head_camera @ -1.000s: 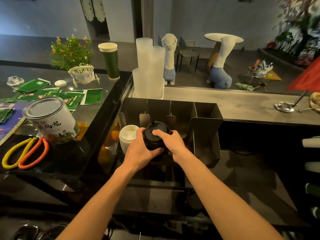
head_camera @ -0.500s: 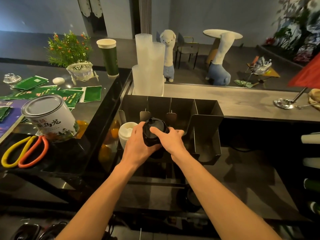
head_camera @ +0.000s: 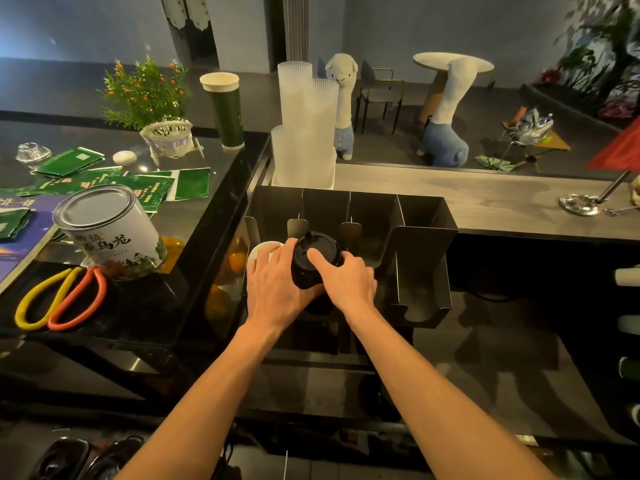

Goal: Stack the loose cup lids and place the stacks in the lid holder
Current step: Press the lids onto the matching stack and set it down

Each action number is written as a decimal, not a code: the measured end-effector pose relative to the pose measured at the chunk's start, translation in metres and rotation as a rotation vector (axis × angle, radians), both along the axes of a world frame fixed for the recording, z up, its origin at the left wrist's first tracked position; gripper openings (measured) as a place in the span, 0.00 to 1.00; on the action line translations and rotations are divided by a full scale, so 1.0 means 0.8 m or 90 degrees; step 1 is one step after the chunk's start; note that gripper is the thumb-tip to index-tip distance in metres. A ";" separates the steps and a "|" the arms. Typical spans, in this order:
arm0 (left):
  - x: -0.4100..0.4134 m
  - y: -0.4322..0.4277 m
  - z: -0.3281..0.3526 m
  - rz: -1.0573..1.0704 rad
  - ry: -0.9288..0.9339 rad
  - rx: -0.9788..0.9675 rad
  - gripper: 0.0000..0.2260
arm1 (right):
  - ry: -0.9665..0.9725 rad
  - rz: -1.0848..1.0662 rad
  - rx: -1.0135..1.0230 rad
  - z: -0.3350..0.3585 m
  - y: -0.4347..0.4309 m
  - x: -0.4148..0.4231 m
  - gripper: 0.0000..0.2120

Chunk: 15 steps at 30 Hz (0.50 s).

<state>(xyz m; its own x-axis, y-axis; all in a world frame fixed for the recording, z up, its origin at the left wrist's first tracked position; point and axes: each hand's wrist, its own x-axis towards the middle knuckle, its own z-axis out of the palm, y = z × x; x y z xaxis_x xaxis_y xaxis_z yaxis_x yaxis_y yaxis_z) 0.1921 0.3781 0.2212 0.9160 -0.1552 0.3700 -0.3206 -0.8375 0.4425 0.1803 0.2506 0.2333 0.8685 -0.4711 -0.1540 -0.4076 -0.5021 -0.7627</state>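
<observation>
Both hands on the stack of black lids (head_camera: 313, 263). Left hand (head_camera: 273, 289) curled round its left side. Right hand (head_camera: 348, 282) grips the right side, forefinger laid across the top lid. Stack sits tilted at the mouth of the second slot from the left of the lid holder (head_camera: 427, 220). Stack of white lids (head_camera: 262, 250) in the first slot, just beside.

Judgement: seating step. Keep the lids squeezed so they stay nested, line them up between the dividers (head_camera: 350, 209), and let go only once the base bears weight. Risk: an edge catching and fanning the stack.
</observation>
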 end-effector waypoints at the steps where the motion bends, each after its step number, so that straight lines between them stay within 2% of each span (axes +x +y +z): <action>1: 0.001 -0.001 -0.001 -0.002 -0.004 0.004 0.39 | 0.001 0.003 -0.040 -0.001 -0.003 0.000 0.34; 7: 0.002 -0.006 -0.008 -0.032 0.015 -0.015 0.38 | -0.017 -0.001 -0.108 -0.008 -0.007 -0.008 0.29; 11: 0.001 -0.001 -0.014 -0.034 0.016 -0.037 0.37 | -0.040 -0.010 -0.163 -0.017 0.000 -0.007 0.29; 15: 0.004 -0.003 -0.023 -0.047 0.023 -0.003 0.36 | -0.054 -0.038 -0.168 -0.033 -0.002 -0.005 0.29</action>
<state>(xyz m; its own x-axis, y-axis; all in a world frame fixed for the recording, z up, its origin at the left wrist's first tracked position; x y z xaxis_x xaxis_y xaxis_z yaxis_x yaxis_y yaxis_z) 0.1952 0.3755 0.2026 0.9150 -0.2217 0.3372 -0.3654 -0.8098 0.4590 0.1759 0.2490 0.2068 0.8430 -0.5353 0.0529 -0.3818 -0.6648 -0.6421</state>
